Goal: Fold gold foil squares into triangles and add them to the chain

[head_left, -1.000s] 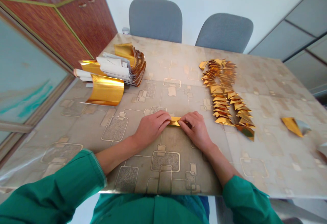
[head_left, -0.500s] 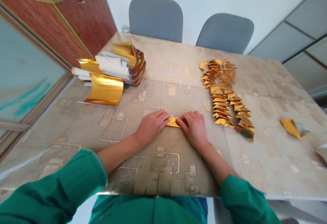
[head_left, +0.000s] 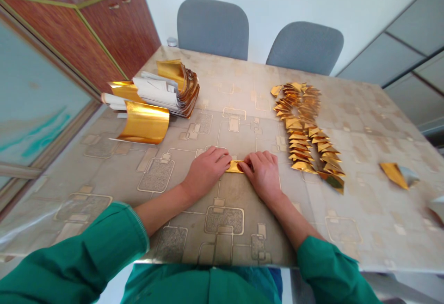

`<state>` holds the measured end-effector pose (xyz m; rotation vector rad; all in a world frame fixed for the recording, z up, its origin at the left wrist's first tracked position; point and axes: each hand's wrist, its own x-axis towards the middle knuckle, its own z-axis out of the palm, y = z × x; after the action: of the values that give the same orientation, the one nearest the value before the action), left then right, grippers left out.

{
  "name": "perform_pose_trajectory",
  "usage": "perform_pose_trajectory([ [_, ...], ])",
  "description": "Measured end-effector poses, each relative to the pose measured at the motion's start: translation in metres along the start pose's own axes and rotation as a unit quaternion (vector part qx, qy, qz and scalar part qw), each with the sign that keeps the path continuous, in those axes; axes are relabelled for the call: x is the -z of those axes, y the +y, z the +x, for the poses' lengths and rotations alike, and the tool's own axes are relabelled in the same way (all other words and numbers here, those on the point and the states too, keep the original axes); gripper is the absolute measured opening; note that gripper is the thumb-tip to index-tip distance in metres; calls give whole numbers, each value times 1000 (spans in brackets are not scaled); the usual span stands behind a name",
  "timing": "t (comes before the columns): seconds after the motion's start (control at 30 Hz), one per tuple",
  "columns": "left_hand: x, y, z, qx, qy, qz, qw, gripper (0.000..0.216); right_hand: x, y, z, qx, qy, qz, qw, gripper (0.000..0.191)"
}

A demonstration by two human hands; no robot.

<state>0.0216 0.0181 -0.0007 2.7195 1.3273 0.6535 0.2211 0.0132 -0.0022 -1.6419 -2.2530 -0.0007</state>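
We record both bare hands together at mid-table: the left hand [head_left: 206, 171] and the right hand [head_left: 264, 177] close in from either side on a narrow gold foil strip [head_left: 235, 167], fingertips almost meeting, each clamping one end against the tabletop. The strip lies flat and crosswise between them, with only its shiny middle showing.

Beyond the right hand, and just beside it, runs a long chain of folded gold foil triangles [head_left: 301, 128], its lower end nearly level with the right wrist. Farther right, well apart from the hands, lies a loose gold-and-silver foil piece [head_left: 397, 175].

Ahead and to the left of the left hand sit a curled gold foil sheet [head_left: 144, 128] and a stack of curled gold foil sheets with white backing [head_left: 176, 94]. A stretch of the beige patterned table cover [head_left: 364, 230] separates these from the fingers, leaving room to move there.

Toward us, the cover's near edge runs below both forearms, with a wide band of cover between it and the hands. Green sleeves [head_left: 69, 253] end well short of the wrists. Two grey padded chairs [head_left: 212, 29] stand past the far table edge
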Motion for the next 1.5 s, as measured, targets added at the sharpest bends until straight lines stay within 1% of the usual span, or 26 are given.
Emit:
perform_pose_trajectory([
  [0.07,0,6,-5,-45,-4,14,999,20,0,0,0,-1,-8,-3,1000,26],
  [0.13,-1,14,-14,-81,-28,12,996,27,1,-1,0,-3,-15,-10,1000,26],
  [0.17,-2,18,-19,-85,-36,14,996,35,1,-1,0,-4,-16,-14,1000,26],
  [0.27,-4,27,-34,-68,-71,25,995,67,0,-1,0,-2,-13,-19,1000,27],
  [0.3,-5,28,-37,-65,-81,27,994,74,-1,-1,0,0,-9,-18,1000,27],
  [0.37,-4,28,-41,-61,-97,30,993,79,-1,0,0,1,-3,-17,1000,27],
  [0.6,-4,27,-41,-50,-123,35,991,82,-3,0,-1,6,8,-19,1000,24],
  [0.73,-3,27,-39,-48,-135,32,989,82,-3,0,0,5,3,-26,1000,24],
  [0.87,-1,27,-37,-44,-145,32,988,80,0,-3,-3,8,21,-20,1000,17],
  [0.97,1,27,-36,-49,-147,35,987,79,2,-10,-9,-1,36,-20,999,26],
  [1.13,3,23,-34,-61,-147,34,987,80,0,-17,-14,-45,25,-16,999,30],
  [1.37,2,11,-37,-82,-148,28,985,78,0,-6,-21,-85,27,-7,996,36],
  [1.5,3,5,-37,-91,-151,20,984,75,0,-2,-26,-90,26,-7,996,37],
])
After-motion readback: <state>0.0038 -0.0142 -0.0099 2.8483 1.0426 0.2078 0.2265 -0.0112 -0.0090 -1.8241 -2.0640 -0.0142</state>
